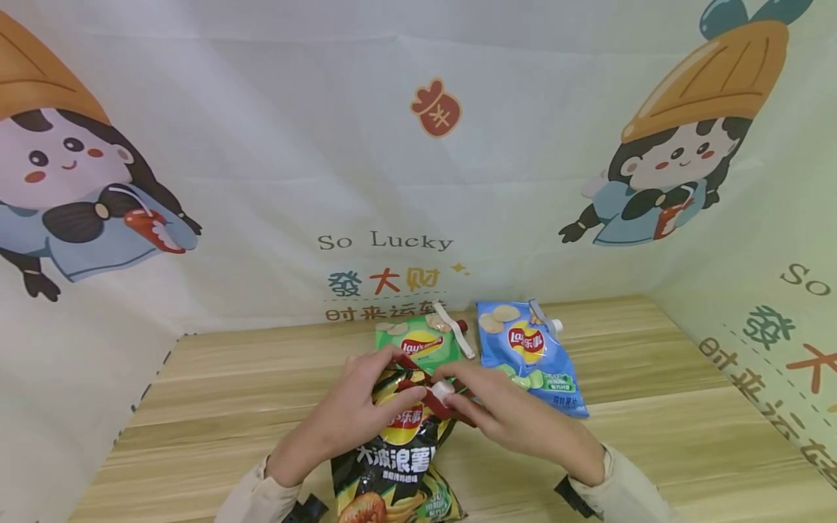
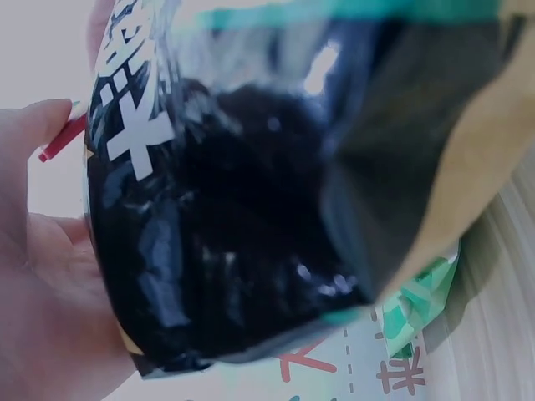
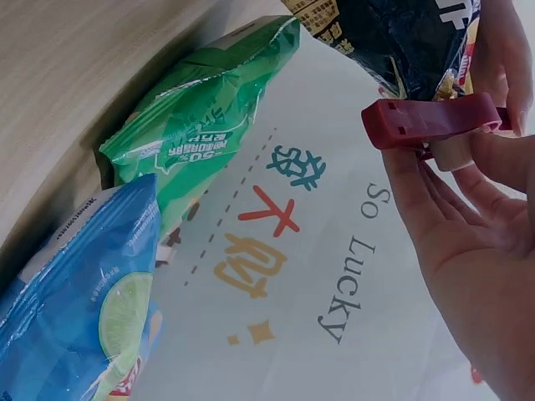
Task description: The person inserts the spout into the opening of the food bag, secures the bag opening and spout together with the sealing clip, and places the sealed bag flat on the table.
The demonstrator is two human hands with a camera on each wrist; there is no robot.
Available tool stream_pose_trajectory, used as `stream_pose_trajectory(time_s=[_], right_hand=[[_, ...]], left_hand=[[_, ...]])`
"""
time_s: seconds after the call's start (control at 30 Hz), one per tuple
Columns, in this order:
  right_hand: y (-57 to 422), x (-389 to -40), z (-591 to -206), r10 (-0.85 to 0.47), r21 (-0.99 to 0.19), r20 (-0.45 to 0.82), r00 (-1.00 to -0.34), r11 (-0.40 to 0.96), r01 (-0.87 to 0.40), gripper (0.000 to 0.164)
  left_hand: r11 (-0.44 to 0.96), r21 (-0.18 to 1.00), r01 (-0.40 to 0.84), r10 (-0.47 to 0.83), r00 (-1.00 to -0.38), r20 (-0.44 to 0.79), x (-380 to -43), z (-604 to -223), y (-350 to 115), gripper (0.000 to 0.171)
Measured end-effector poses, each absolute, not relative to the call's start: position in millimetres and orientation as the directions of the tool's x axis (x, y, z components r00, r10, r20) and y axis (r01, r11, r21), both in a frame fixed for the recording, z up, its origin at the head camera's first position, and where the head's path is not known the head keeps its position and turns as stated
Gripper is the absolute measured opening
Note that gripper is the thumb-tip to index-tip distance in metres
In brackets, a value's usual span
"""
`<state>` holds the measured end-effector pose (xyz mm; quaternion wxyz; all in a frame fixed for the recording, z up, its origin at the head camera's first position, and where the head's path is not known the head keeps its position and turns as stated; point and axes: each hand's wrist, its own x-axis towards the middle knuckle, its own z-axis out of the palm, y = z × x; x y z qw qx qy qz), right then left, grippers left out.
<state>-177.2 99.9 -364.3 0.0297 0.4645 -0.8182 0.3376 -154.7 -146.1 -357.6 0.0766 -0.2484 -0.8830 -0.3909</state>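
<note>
A black chip bag (image 1: 386,465) stands tilted up between the two hands, its printed front toward me. Across its top runs a red bag clip (image 3: 430,121) with a white screw cap (image 1: 442,392). My left hand (image 1: 356,396) pinches the clip at its left side, thumb in front, beside the bag's top. The right hand (image 1: 506,403) grips the clip's other end, fingers around the white cap. In the left wrist view the black bag (image 2: 242,184) hides most of the clip; only a red end shows near the thumb.
Behind the hands lie a green chip bag (image 1: 418,341) with a white clip (image 1: 455,330) and red cap, and a blue chip bag (image 1: 530,356) with a grey-white clip. The wooden table (image 1: 229,399) meets a printed cloth backdrop (image 1: 275,145) at back and sides.
</note>
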Motion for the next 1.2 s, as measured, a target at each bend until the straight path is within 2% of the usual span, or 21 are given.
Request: stream_pose_trajectory(time_s=[0.27,0.47,0.53,0.73,1.03,1.2], right_hand=[[98.4,-173.1,-365.5,-0.741,-0.430,0.397,-0.541,0.371,-0.823,0.021],[99.1,-172.1,-367.9,-0.742,-0.428,0.404,-0.534,0.363,-0.828,0.020],[99.4,-171.9,-367.7,-0.742,-0.437,0.413,-0.529,0.348,-0.829,0.020],[97.9,-169.8,-368.7,-0.707,-0.452,0.464,-0.533,0.329,-0.829,0.025],[96.9,-171.3,-374.6,-0.681,-0.436,0.526,-0.510,0.300,-0.849,0.020],[98.6,-170.2,-374.6,-0.680,-0.401,0.544,-0.492,0.304,-0.864,0.020]], left_hand=[[0.624,0.607,0.493,0.371,-0.870,0.325,-153.6,-360.3,-145.9,0.036],[0.594,0.575,0.562,0.423,-0.827,0.372,-153.3,-364.0,-146.6,0.051],[0.560,0.592,0.580,0.437,-0.814,0.384,-153.5,-364.4,-147.0,0.050],[0.548,0.628,0.552,0.428,-0.831,0.356,-152.1,-362.3,-149.7,0.039],[0.551,0.535,0.640,0.498,-0.767,0.405,-154.7,-363.8,-149.3,0.038],[0.551,0.536,0.640,0.506,-0.767,0.395,-154.2,-365.4,-150.0,0.039]])
